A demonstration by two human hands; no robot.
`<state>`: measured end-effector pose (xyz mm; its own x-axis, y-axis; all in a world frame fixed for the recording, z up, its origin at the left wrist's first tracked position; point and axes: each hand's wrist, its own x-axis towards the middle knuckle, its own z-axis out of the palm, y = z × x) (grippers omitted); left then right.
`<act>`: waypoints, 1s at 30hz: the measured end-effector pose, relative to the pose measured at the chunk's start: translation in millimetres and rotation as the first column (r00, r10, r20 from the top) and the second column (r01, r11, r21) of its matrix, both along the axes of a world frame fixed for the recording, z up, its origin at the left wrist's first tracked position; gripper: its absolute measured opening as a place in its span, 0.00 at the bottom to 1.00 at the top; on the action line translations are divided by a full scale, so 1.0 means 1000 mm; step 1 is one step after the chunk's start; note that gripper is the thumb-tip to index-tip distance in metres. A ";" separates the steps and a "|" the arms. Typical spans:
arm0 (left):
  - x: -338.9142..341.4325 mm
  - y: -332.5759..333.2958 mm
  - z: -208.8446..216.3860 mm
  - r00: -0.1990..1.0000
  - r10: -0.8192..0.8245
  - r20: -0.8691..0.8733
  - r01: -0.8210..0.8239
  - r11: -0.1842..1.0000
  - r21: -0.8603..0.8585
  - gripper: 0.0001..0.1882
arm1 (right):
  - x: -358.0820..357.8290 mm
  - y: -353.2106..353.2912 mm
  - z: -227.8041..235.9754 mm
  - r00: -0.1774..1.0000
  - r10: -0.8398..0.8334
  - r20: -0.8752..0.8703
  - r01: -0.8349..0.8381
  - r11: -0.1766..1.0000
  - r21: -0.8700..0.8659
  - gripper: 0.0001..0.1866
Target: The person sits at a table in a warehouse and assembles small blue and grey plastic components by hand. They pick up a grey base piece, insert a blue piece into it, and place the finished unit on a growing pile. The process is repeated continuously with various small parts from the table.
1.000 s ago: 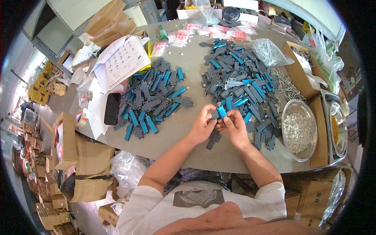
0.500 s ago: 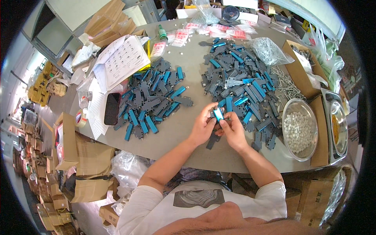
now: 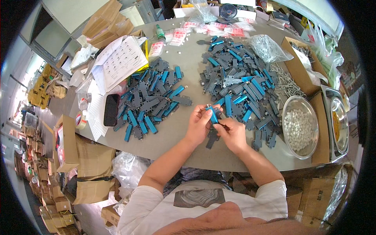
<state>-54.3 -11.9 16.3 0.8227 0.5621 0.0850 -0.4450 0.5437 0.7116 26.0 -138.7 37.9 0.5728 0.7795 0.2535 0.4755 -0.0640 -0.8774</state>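
Observation:
Over the middle of the table, both my hands meet at a small oblong blue and dark-grey fitting (image 3: pixel 213 116). My left hand (image 3: pixel 199 124) pinches it near its upper end, thumb on the blue face. At its lower end my right hand (image 3: pixel 232 134) is closed with thumb and fingertips on it; what else those fingers hold is hidden. A flat dark-grey piece (image 3: pixel 212 141) lies on the table just below the hands. To the right is a large heap of similar blue and grey fittings (image 3: pixel 235 78), and a smaller heap (image 3: pixel 152 96) lies to the left.
Right of the large heap are screws (image 3: pixel 288 84), a steel bowl (image 3: pixel 286 139) of small white pieces and an open carton (image 3: pixel 288 45). At left lie a black phone (image 3: pixel 111 110) and printed sheets (image 3: pixel 119 62). Small bags (image 3: pixel 178 37) and a green bottle (image 3: pixel 159 32) stand far back.
The fitting has been turned between my hands, so its blue face no longer glares. My right hand has shifted slightly down toward the fitting's lower end; the heaps look unchanged.

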 end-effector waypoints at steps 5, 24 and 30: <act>-0.001 0.004 0.000 0.999 -0.020 0.029 0.023 0.995 -0.096 0.08 | -0.002 0.002 0.006 0.981 -0.096 0.169 0.079 0.991 0.108 0.12; -0.002 0.002 0.000 0.999 -0.038 -0.027 0.040 0.997 0.071 0.18 | 0.007 0.002 -0.010 0.839 0.075 -0.539 0.038 0.980 0.196 0.05; -0.005 -0.002 -0.003 0.998 -0.034 0.045 0.024 0.977 0.212 0.17 | 0.005 0.005 -0.016 0.866 0.029 -0.499 0.072 0.980 0.183 0.06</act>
<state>-59.0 -13.6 13.4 0.8307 0.5029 0.2389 -0.4673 0.3966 0.7901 30.9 -134.0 22.2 0.6779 0.7317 0.0714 -0.0269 0.1218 -0.9922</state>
